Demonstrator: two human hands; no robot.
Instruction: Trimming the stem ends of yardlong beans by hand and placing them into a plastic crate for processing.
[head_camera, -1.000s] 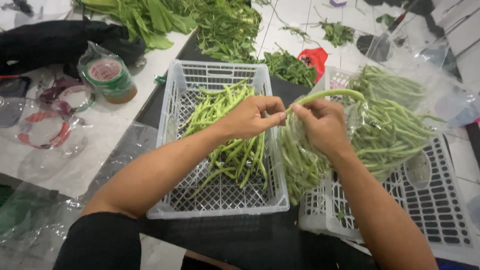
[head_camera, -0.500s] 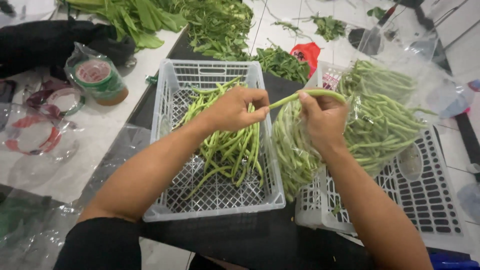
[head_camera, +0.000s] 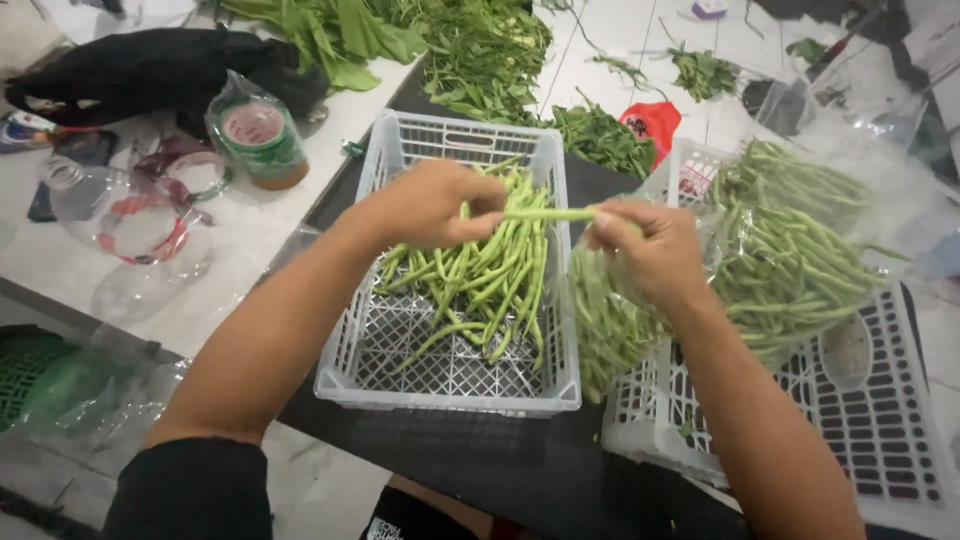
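We hold one green bean (head_camera: 548, 214) level between both hands, above the white crate (head_camera: 345, 360). Our left hand (head_camera: 432, 203) pinches its left end with fingers closed; our right hand (head_camera: 650, 250) clamps the right end, just beside the clear bag of beans (head_camera: 800, 260).

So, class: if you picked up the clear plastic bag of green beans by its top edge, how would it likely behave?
The bag of green beans would probably sag, since its thin film already slumps over the white crate. It looks fairly heavy for its size, being packed full. The beans seem stiff: the one bean spanning the left hand and right hand stays straight.
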